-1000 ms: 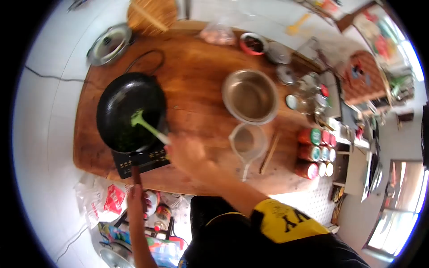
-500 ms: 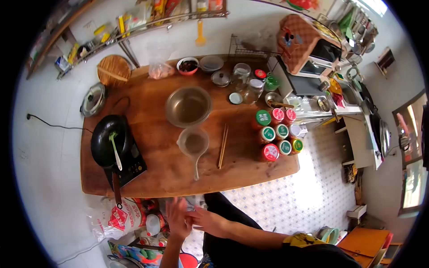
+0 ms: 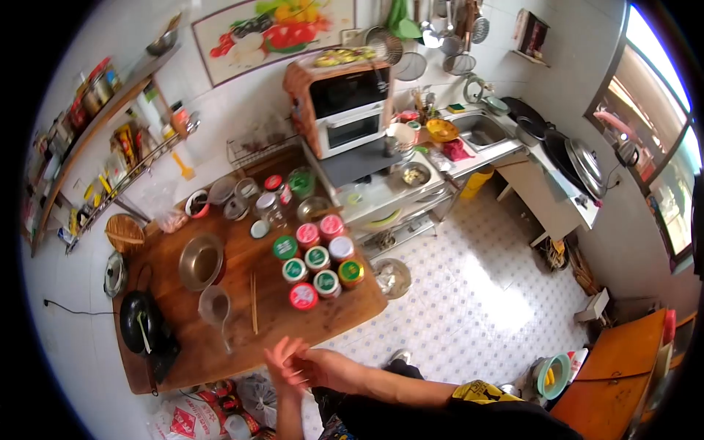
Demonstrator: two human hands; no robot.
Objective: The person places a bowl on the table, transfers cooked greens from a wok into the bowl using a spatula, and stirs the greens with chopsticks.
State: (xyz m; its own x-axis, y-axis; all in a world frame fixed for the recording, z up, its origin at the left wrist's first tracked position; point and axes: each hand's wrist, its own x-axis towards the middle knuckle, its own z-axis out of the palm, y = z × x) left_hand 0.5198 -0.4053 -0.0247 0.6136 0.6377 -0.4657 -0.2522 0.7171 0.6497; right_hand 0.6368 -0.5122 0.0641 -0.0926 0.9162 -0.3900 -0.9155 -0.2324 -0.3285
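Observation:
My left hand (image 3: 281,364) and my right hand (image 3: 317,369) meet just off the front edge of the wooden table (image 3: 279,334). The left is raised with its fingers stretched out; the right lies against it, fingers loosely extended and partly overlapping. I see nothing held in either. On the table nearby are a pair of chopsticks (image 3: 254,304), a clear plastic water scoop (image 3: 214,306) and a metal basin (image 3: 201,262). Lidded jars (image 3: 317,258) stand grouped at the table's right end. A black wok (image 3: 132,323) with a spatula (image 3: 144,334) inside sits at the left.
Glass jars (image 3: 270,210) and a bowl stand along the table's back. Right of it is a metal counter with an oven (image 3: 353,126), then a sink (image 3: 480,132). Bags (image 3: 191,419) lie under the table's front left. An orange cabinet (image 3: 623,374) is at lower right.
The view has swung to the right, so the table now sits further left and more of the sink side shows. My hands stay together, the right having shifted over the left.

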